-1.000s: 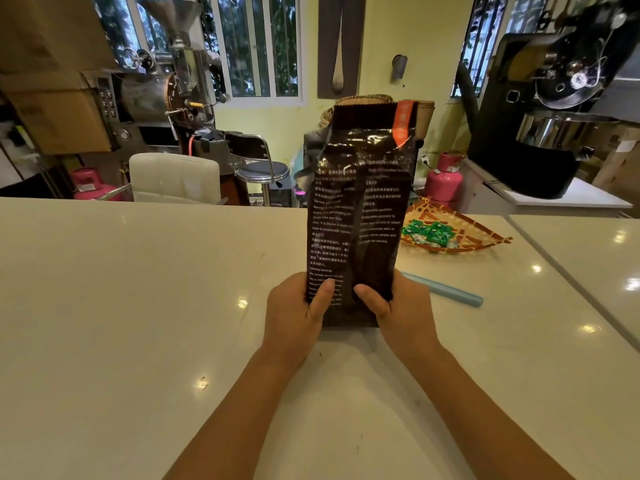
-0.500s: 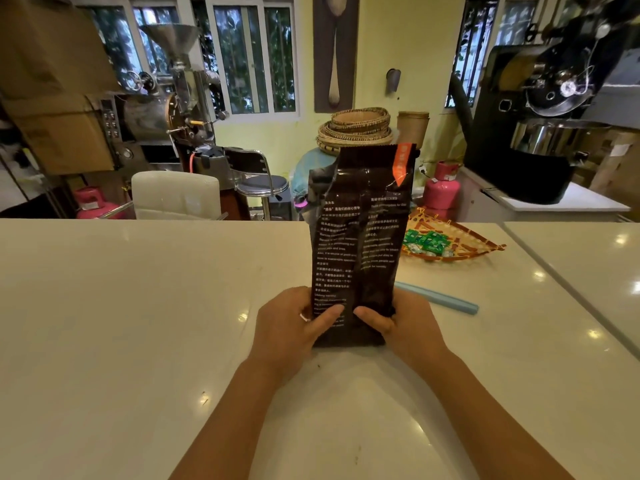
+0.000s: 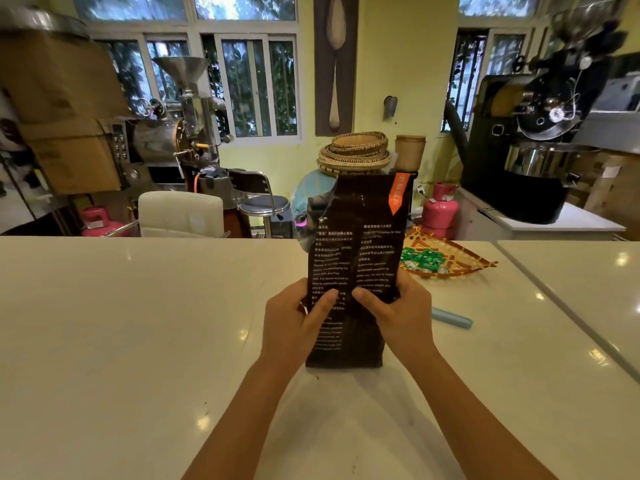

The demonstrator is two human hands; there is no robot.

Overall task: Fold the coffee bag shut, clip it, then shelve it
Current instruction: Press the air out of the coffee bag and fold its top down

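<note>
In the head view, a dark brown coffee bag [image 3: 356, 258] stands upright on the white countertop [image 3: 138, 323], its base resting on the surface near the person's edge of the counter. White printed text runs down its facing side and an orange tag [image 3: 398, 194] sits at its upper right corner. The top of the bag is unfolded, and its upper left edge looks crumpled and pushed in.

The left hand [image 3: 294, 323] wraps the left side of the bag at about mid-height, thumb laid across the front, fingers hidden behind. The right hand [image 3: 398, 313] grips the right side of the bag at the same height, its thumb also on the front, so that the two thumb tips nearly meet at the bag's centre crease. Both hands are closed around the bag.

To the right of the bag, just beyond the right hand, a light blue bag clip [image 3: 452, 318] lies flat on the countertop, partly hidden by the hand and apart from the bag. Behind the bag's right side, a woven boat-shaped tray [image 3: 464, 261] holds small green packets [image 3: 422, 259].

Beyond the bag, off the counter, stand a stack of woven baskets [image 3: 356, 150], a pink gas cylinder [image 3: 440, 209], a white chair back [image 3: 180, 213] to the left, and a black coffee roaster [image 3: 533, 143] to the right.
</note>
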